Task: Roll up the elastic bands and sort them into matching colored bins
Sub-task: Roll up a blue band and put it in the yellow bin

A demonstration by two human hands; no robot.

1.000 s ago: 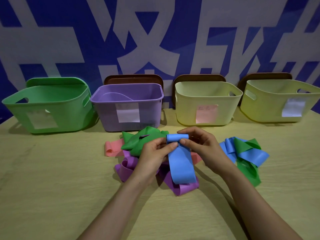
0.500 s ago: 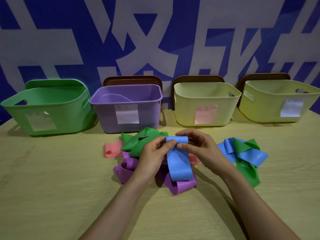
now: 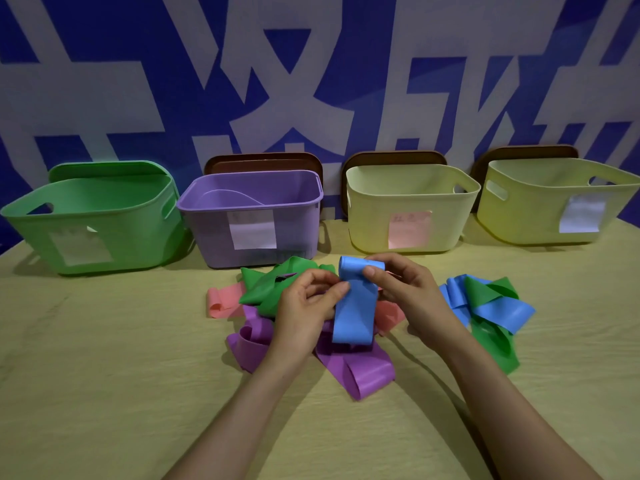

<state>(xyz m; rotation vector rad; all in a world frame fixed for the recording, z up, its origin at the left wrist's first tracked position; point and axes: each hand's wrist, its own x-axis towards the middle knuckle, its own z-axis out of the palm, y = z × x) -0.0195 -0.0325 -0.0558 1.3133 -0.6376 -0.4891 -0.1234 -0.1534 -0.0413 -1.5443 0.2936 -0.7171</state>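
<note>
Both hands pinch the blue band (image 3: 355, 306): right hand (image 3: 407, 289) clamped on its rolled top edge, left hand (image 3: 308, 303) gripping its left side. Flat, matte strip, roll started at top, long axis running toward the person, tail hanging over the purple band (image 3: 356, 370). Held above the table (image 3: 104, 375); bin label writing illegible.

A blue wall (image 3: 104, 36) bearing large pale grey-white characters fills the background. A light wood-grain table (image 3: 104, 393) stands before it. The lighting is dim.
</note>
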